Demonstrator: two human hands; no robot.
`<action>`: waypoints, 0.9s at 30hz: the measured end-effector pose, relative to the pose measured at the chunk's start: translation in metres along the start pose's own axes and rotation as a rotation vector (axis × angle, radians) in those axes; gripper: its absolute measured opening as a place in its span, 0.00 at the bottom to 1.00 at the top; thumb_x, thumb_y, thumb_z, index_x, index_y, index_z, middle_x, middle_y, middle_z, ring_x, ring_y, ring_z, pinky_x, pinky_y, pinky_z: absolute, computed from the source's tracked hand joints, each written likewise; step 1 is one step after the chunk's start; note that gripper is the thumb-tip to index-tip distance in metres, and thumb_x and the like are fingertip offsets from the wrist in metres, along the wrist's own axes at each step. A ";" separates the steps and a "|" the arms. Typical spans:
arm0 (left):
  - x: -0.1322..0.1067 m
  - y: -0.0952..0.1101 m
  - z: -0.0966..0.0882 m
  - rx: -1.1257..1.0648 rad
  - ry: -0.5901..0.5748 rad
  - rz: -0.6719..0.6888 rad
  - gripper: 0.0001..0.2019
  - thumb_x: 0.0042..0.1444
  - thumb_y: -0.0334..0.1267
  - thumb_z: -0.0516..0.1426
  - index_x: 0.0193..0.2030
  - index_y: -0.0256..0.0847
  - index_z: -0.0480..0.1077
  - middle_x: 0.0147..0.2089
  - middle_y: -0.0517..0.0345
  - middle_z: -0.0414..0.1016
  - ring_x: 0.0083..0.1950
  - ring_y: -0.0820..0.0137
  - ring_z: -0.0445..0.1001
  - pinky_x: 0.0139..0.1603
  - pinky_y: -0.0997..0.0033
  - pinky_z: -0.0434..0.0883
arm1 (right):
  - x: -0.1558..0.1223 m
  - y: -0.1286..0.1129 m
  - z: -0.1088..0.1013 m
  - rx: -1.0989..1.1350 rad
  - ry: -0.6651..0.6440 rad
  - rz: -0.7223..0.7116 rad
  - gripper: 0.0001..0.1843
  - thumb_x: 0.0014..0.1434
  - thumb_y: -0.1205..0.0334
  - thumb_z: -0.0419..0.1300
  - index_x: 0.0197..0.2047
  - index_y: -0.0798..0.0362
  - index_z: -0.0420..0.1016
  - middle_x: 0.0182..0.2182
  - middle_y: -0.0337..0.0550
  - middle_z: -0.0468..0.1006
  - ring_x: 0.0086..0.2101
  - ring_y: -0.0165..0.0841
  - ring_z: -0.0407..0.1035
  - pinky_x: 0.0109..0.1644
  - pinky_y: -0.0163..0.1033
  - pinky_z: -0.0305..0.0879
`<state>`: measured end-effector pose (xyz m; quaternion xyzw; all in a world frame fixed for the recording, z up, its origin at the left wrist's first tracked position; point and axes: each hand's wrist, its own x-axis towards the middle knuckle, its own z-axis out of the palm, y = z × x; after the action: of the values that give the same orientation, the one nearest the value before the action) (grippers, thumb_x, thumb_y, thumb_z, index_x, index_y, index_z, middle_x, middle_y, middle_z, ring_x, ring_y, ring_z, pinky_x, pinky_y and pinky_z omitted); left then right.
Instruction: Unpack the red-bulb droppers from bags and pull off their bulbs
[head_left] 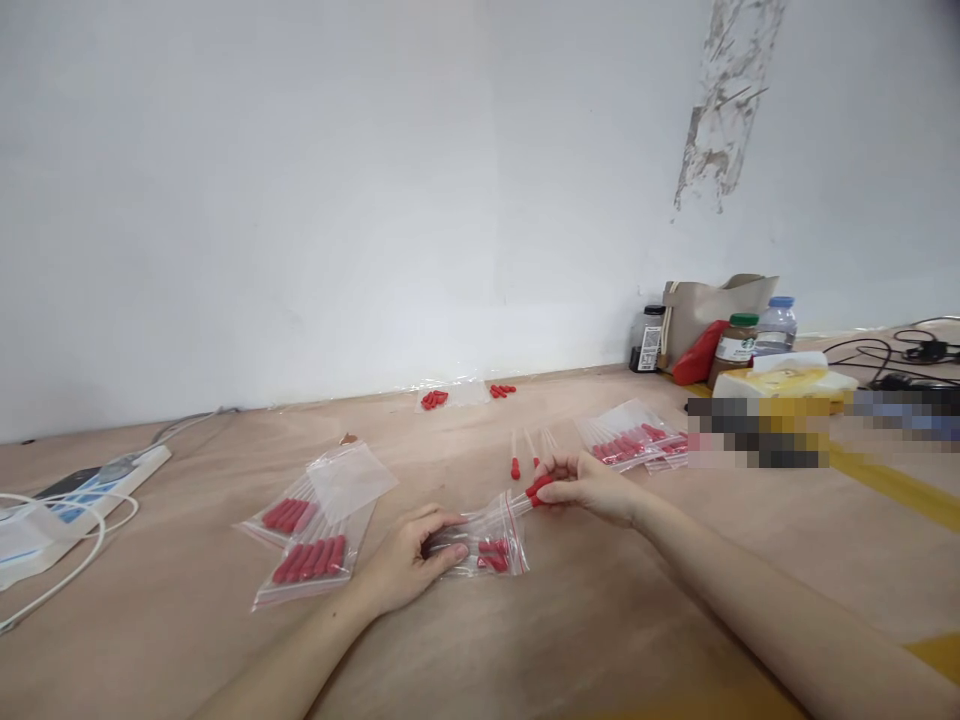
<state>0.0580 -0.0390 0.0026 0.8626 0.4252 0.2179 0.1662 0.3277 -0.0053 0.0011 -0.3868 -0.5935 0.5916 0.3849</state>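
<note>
Clear zip bag [474, 562] on the near middle of the table [600, 620], mouth with red seal line toward the right. Inside, a few red-ended tubes [493, 547], clear stems pointing left. Exact count unreadable through the film.

Left hand [416, 558] clamped on the bag's left end, thumb over the film, forefinger along the upper edge. Right hand [585, 487] at the mouth, thumb and fingers together on more red-ended stock, held tubes [537, 490], clear stems slanting down-left into the bag. Held count also unclear, partly behind fingers.

Just beyond right hand: loose tubes [515, 467], red ends toward the near side. Right of those, filled bags [626, 440], overlapping. Left of left hand, near filled bag [309, 560] overlapping a far filled bag [283, 515], red ends in a row in each.

At back, by the wall [337, 200]: flat bag [466, 394] and small red pieces [502, 391]. Far left, power strip [142, 465] with white cable [56, 595]. Far right, green-lidded jar [735, 345], blue-capped bottle [778, 322], tissue pack [784, 388].
</note>
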 end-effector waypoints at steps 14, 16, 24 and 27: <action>0.024 0.001 -0.006 -0.219 0.122 -0.123 0.14 0.54 0.45 0.52 0.42 0.43 0.72 0.41 0.57 0.73 0.41 0.68 0.70 0.42 0.70 0.66 | 0.024 0.001 -0.038 -0.382 0.735 -0.385 0.12 0.46 0.57 0.60 0.33 0.54 0.67 0.30 0.44 0.75 0.31 0.32 0.70 0.36 0.37 0.67; 0.048 0.004 -0.002 -0.360 0.111 -0.222 0.13 0.48 0.43 0.58 0.40 0.41 0.73 0.40 0.56 0.74 0.41 0.67 0.70 0.43 0.69 0.66 | 0.033 0.006 -0.028 -0.692 0.708 -0.480 0.09 0.51 0.60 0.56 0.36 0.55 0.67 0.31 0.43 0.75 0.32 0.31 0.70 0.38 0.37 0.66; 0.134 0.006 0.042 -0.721 0.132 -0.520 0.07 0.49 0.37 0.56 0.27 0.34 0.69 0.26 0.56 0.71 0.27 0.73 0.70 0.33 0.72 0.68 | 0.051 0.014 0.002 -1.214 0.543 -0.491 0.08 0.55 0.68 0.51 0.36 0.54 0.69 0.34 0.48 0.74 0.36 0.35 0.67 0.39 0.36 0.59; 0.140 0.009 0.048 -0.823 0.108 -0.552 0.08 0.52 0.36 0.54 0.26 0.35 0.66 0.24 0.58 0.68 0.23 0.77 0.69 0.30 0.74 0.68 | 0.051 0.020 0.007 -1.253 0.513 -0.474 0.08 0.56 0.66 0.51 0.35 0.55 0.70 0.33 0.48 0.73 0.35 0.34 0.67 0.36 0.34 0.58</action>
<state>0.1651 0.0633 -0.0009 0.5681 0.5246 0.3599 0.5220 0.3010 0.0385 -0.0188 -0.5226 -0.7806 -0.0693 0.3360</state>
